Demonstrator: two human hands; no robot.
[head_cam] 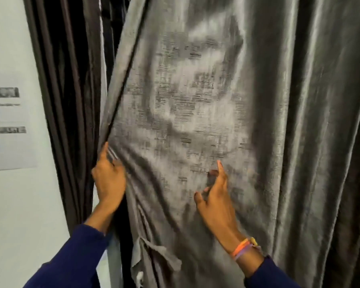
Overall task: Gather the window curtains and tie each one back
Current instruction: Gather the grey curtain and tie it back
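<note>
text on wall paper blurred; curtain top, bottom cropped.

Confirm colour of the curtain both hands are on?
Shiny silver-grey curtain, head view.

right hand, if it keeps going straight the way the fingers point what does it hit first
Probably the grey curtain: the right hand points up and into its face, fingertips near or already touching it; depth is unclear.
</note>
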